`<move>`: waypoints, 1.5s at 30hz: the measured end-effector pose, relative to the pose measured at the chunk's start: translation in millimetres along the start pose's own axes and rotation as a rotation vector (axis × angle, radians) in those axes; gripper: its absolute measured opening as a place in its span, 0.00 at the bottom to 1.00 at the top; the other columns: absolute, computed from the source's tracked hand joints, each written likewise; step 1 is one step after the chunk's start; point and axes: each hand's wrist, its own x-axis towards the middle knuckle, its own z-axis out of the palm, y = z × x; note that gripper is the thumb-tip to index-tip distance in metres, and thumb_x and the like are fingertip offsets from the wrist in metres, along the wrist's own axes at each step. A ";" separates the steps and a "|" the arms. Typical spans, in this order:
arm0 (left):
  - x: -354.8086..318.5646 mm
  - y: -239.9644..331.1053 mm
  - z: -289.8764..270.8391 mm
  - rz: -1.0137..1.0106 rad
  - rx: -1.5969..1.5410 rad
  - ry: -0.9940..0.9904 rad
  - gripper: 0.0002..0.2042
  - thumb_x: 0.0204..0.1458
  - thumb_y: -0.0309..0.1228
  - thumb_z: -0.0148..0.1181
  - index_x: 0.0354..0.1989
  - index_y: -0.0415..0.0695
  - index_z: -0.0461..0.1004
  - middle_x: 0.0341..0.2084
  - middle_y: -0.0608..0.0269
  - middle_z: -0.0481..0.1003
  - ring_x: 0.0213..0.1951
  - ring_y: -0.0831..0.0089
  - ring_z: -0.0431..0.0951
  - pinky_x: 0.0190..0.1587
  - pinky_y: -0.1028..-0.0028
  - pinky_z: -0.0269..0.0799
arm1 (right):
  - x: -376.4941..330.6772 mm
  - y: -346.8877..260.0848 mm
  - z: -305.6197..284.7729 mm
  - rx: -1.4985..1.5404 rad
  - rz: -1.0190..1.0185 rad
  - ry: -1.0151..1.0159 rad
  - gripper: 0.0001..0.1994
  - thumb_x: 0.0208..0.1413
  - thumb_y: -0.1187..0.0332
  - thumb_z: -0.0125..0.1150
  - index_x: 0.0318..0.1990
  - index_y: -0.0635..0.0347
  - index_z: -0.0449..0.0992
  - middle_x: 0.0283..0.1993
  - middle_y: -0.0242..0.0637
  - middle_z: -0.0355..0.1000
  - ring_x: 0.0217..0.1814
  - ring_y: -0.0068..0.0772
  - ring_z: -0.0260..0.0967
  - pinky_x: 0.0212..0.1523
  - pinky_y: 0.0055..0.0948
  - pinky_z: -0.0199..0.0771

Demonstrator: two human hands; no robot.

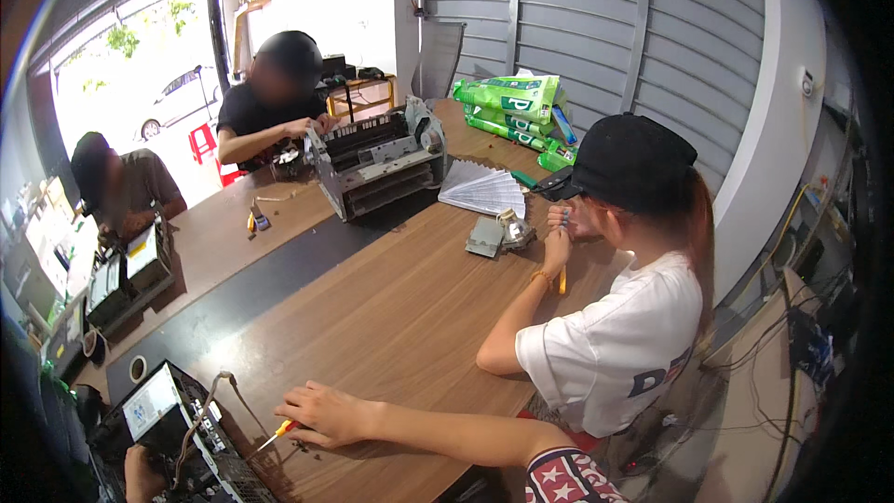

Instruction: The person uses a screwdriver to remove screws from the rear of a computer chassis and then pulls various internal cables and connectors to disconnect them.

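Observation:
Low on the table, my right hand (326, 414) rests with its fingers curved over the handle of a screwdriver (281, 429). The handle is yellow and red, and its thin shaft points down-left toward an opened desktop computer case (228, 469). A few small dark bits (303, 447), too small to name, lie beside my thumb. My left hand (142, 473) is at the near left side of the case, its fingers mostly hidden. A grey-brown cable (198, 419) loops over the case, and a drive with a white label (152, 402) sits in it.
At right, a person in a white shirt (619, 345) works near a projector lamp (514, 229) and a grey plate (484, 237). Two people sit across, by a printer frame (382, 163) and another opened case (130, 270). Green packages (507, 98) and a tape roll (138, 369) are on the table.

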 end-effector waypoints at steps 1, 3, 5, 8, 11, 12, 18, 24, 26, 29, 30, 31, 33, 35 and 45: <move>1.1 1.7 -0.9 0.010 -0.003 0.016 0.06 0.34 0.21 0.59 0.24 0.37 0.71 0.21 0.46 0.71 0.28 0.43 0.73 0.28 0.55 0.65 | -0.1 -1.6 -2.4 -0.055 -0.005 -0.020 0.17 0.61 0.59 0.58 0.50 0.62 0.71 0.43 0.43 0.69 0.47 0.43 0.68 0.48 0.38 0.66; 2.1 7.0 -4.4 0.044 -0.016 0.060 0.05 0.34 0.21 0.58 0.23 0.37 0.71 0.20 0.46 0.70 0.27 0.43 0.73 0.28 0.56 0.65 | -0.7 -3.5 -5.7 -0.115 -0.003 -0.022 0.18 0.62 0.57 0.57 0.50 0.61 0.71 0.43 0.42 0.69 0.47 0.42 0.68 0.49 0.37 0.65; 3.1 12.6 -8.5 0.081 -0.038 0.111 0.05 0.34 0.20 0.58 0.22 0.37 0.71 0.19 0.47 0.70 0.26 0.43 0.73 0.27 0.56 0.64 | -2.4 -4.8 -3.9 -0.113 0.007 -0.048 0.18 0.62 0.57 0.56 0.51 0.62 0.71 0.43 0.43 0.69 0.48 0.41 0.68 0.48 0.37 0.65; 1.4 15.5 -11.8 -0.009 -0.089 0.046 0.04 0.34 0.20 0.57 0.21 0.37 0.71 0.17 0.46 0.70 0.24 0.43 0.73 0.26 0.57 0.64 | -5.2 -4.7 4.1 -0.179 -0.008 0.013 0.17 0.63 0.58 0.55 0.51 0.62 0.71 0.43 0.44 0.69 0.49 0.41 0.68 0.50 0.37 0.65; 3.2 8.0 -3.0 -0.014 -0.157 0.005 0.06 0.34 0.19 0.57 0.24 0.35 0.74 0.19 0.45 0.72 0.24 0.45 0.74 0.27 0.61 0.65 | 0.9 -4.9 -1.2 -0.192 0.024 0.045 0.17 0.61 0.58 0.57 0.49 0.60 0.71 0.45 0.43 0.69 0.50 0.42 0.68 0.51 0.39 0.65; 2.9 3.3 -0.1 -0.014 -0.154 0.026 0.06 0.34 0.20 0.57 0.24 0.35 0.74 0.20 0.44 0.72 0.25 0.46 0.74 0.27 0.62 0.66 | 4.0 -8.8 -7.7 -0.192 0.018 0.058 0.17 0.61 0.58 0.57 0.49 0.60 0.71 0.45 0.43 0.69 0.50 0.42 0.68 0.51 0.39 0.65; -3.9 8.4 -7.8 -0.040 -0.211 0.029 0.04 0.46 0.23 0.58 0.28 0.37 0.69 0.17 0.58 0.66 0.21 0.70 0.66 0.25 0.67 0.65 | -42.8 -81.2 -98.6 -0.138 0.050 0.303 0.21 0.62 0.62 0.55 0.59 0.63 0.68 0.59 0.49 0.65 0.61 0.47 0.64 0.64 0.42 0.59; 23.3 185.0 -4.5 0.027 -0.407 0.071 0.04 0.49 0.25 0.54 0.29 0.37 0.70 0.18 0.61 0.67 0.21 0.72 0.66 0.24 0.69 0.64 | -308.6 -63.7 -198.9 -0.270 0.604 0.973 0.21 0.61 0.64 0.55 0.59 0.62 0.67 0.59 0.48 0.65 0.61 0.44 0.64 0.64 0.42 0.58; 63.2 295.9 26.3 0.100 -0.669 -0.082 0.04 0.51 0.26 0.53 0.29 0.38 0.70 0.18 0.62 0.67 0.21 0.73 0.66 0.24 0.70 0.64 | -394.8 -11.1 -246.1 -0.503 0.875 1.231 0.20 0.60 0.64 0.56 0.58 0.62 0.68 0.58 0.47 0.65 0.60 0.44 0.64 0.63 0.42 0.59; 141.0 489.5 89.7 0.183 -1.198 -0.459 0.05 0.52 0.27 0.52 0.30 0.38 0.70 0.18 0.63 0.67 0.21 0.74 0.66 0.24 0.71 0.63 | -497.7 65.8 -319.1 -0.729 1.146 1.381 0.20 0.59 0.65 0.56 0.57 0.62 0.68 0.57 0.46 0.65 0.58 0.43 0.64 0.61 0.41 0.59; 164.1 554.9 110.0 0.197 -1.363 -0.584 0.06 0.53 0.28 0.51 0.30 0.38 0.70 0.18 0.64 0.67 0.21 0.74 0.66 0.24 0.71 0.63 | -524.3 85.5 -338.6 -0.756 1.212 1.388 0.20 0.59 0.65 0.57 0.57 0.61 0.68 0.56 0.46 0.65 0.57 0.43 0.64 0.61 0.41 0.60; 183.4 617.7 127.7 0.196 -1.497 -0.682 0.06 0.54 0.28 0.50 0.30 0.38 0.70 0.18 0.64 0.67 0.21 0.75 0.66 0.24 0.72 0.63 | -547.1 100.6 -354.1 -0.755 1.269 1.373 0.19 0.59 0.65 0.57 0.56 0.61 0.68 0.56 0.46 0.66 0.57 0.43 0.64 0.60 0.41 0.60; 214.1 724.7 157.7 0.200 -1.708 -0.798 0.07 0.55 0.29 0.49 0.30 0.39 0.70 0.19 0.65 0.67 0.21 0.75 0.66 0.24 0.72 0.62 | -586.3 125.1 -375.1 -0.747 1.331 1.348 0.19 0.58 0.65 0.57 0.55 0.61 0.68 0.55 0.46 0.66 0.56 0.42 0.65 0.59 0.40 0.61; 234.4 799.2 181.2 0.172 -1.839 -0.839 0.08 0.56 0.30 0.48 0.31 0.39 0.70 0.19 0.66 0.68 0.22 0.76 0.66 0.24 0.73 0.62 | -615.9 142.9 -384.7 -0.742 1.365 1.318 0.19 0.57 0.65 0.58 0.55 0.61 0.69 0.54 0.45 0.66 0.54 0.41 0.65 0.58 0.40 0.61; 261.1 846.1 220.6 0.353 -1.831 -0.648 0.18 0.67 0.40 0.41 0.28 0.42 0.68 0.15 0.73 0.63 0.14 0.85 0.60 0.15 0.80 0.53 | -651.8 173.1 -378.4 -0.692 1.445 1.360 0.17 0.54 0.67 0.60 0.50 0.59 0.70 0.50 0.43 0.67 0.49 0.39 0.66 0.52 0.38 0.64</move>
